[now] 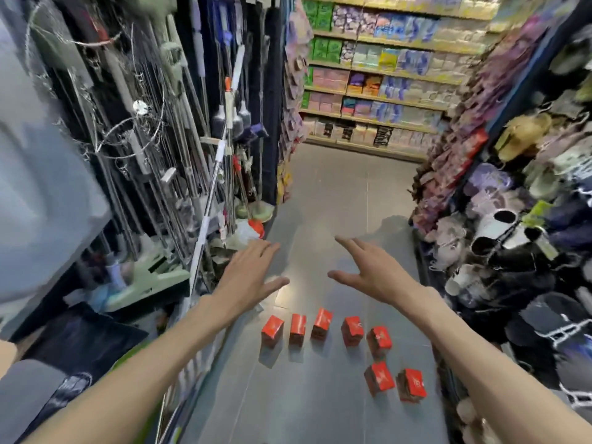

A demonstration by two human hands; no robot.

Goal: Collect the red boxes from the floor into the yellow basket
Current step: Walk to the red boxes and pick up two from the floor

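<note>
I am looking down a shop aisle with both arms stretching forward. Nearest me, two red boxes (379, 378) (411, 384) are standing on the grey floor (307, 408), toward the right. Just beyond them, five more boxes (272, 330) (297, 328) (321, 323) (352, 330) (379, 341) are sitting in a row. Above the row, my left hand (248, 277) and right hand (371, 267) are hovering spread and empty, touching nothing. Farther off, stocked shelves (384, 75) are closing the aisle. No yellow basket is showing.
</note>
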